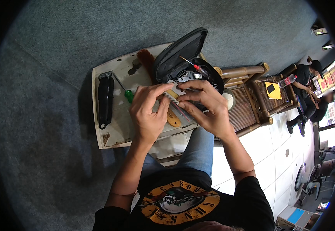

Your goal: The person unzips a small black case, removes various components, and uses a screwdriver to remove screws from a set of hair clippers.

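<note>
Between the fingertips of both hands is a hair clipper blade [171, 96], silver with a yellowish strip and a row of fine teeth. My left hand [149, 111] pinches its left side, while my right hand [210, 108] grips the right end. Under the hands lies a brush with reddish bristles [146, 61] and a wooden handle [172, 118]. Beyond them stands an unzipped black case [183, 48], with a red-handled screwdriver [197, 68] and metal parts inside. Left of my left hand are a green-handled screwdriver [129, 96] and a black hair clipper [105, 101].
Everything rests on a worn white tabletop [117, 136] in front of my knees. To the right is a bamboo bench [248, 102], bearing a yellow folder [274, 95] with a dark phone and a plastic bottle [287, 81]. Two people in black sit farther right.
</note>
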Demonstrator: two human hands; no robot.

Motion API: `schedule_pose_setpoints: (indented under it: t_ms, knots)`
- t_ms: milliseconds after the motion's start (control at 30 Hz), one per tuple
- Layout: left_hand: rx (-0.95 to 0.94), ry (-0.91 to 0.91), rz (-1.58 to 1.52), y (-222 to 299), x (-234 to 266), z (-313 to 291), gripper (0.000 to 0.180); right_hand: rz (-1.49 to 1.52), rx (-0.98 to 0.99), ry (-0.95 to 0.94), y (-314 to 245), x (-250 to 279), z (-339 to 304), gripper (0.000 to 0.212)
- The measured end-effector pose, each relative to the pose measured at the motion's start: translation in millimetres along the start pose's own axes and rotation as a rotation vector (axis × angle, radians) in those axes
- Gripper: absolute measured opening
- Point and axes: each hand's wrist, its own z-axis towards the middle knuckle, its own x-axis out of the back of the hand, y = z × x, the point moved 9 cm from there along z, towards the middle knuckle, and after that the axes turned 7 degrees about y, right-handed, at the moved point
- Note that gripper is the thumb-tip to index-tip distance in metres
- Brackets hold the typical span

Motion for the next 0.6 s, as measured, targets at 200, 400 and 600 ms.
schedule_pose_setpoints:
  t_ms: [200, 400, 600]
  knots:
    - [-0.01, -0.04, 0.011, 2.3, -3.0, -0.6, 0.04, -0.035, -0.034, 0.031, 3.1, 0.8, 0.5, 0.032]
    - [-0.029, -0.015, -0.012, 3.6, -3.2, -0.8, 0.032, -0.017, -0.052, 0.034, 5.2, 0.7, 1.6, 0.036]
    - [-0.034, 0.003, 0.013, 7.3, -2.0, 0.6, 0.023, -0.025, -0.071, 0.013, 7.5, -1.5, 2.8, 0.04]
